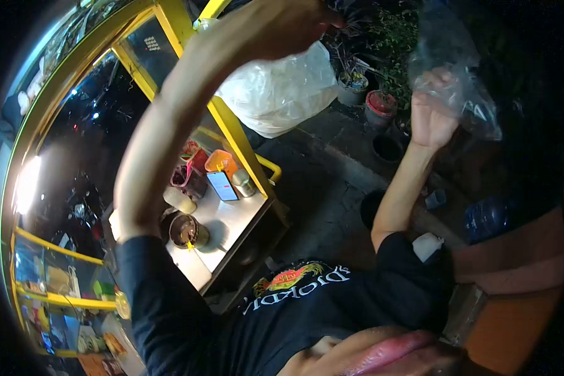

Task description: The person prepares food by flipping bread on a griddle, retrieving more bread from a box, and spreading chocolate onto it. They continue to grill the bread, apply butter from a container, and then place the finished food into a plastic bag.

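While both arms are raised, clear crumpled plastic bag (pixel 459 69) is clamped in right hand (pixel 432 116) at two o'clock, left hand (pixel 282 25) at twelve o'clock, fingers drawn together, bulging white plastic sack (pixel 282 94) just beneath

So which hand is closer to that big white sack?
Left. The left hand is just above the white sack in the picture; the right hand is off to its side, gripping a clear plastic bag.

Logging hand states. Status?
Right hand shut on clear plastic bag, raised. Left hand raised, grip unclear. Big white bag behind it.
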A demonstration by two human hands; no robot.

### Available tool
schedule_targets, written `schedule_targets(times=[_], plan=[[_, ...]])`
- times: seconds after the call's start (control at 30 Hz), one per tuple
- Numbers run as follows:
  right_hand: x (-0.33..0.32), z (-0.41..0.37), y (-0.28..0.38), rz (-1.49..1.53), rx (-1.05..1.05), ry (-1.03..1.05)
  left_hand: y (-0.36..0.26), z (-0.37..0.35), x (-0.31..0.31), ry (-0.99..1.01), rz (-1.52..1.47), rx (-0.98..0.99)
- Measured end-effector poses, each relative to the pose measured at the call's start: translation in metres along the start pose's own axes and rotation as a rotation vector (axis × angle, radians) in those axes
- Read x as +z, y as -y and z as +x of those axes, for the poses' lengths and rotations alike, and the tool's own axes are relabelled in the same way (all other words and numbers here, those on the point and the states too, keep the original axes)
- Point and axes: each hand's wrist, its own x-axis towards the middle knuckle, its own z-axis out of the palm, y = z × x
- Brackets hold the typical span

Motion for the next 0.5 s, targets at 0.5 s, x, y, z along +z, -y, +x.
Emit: schedule_targets(times=[0.5], plan=[[0.011,0.066,-0.158,-1.846,-0.209,0.802,0.093,0.114,0.054,0.171,0.393,0.111]])
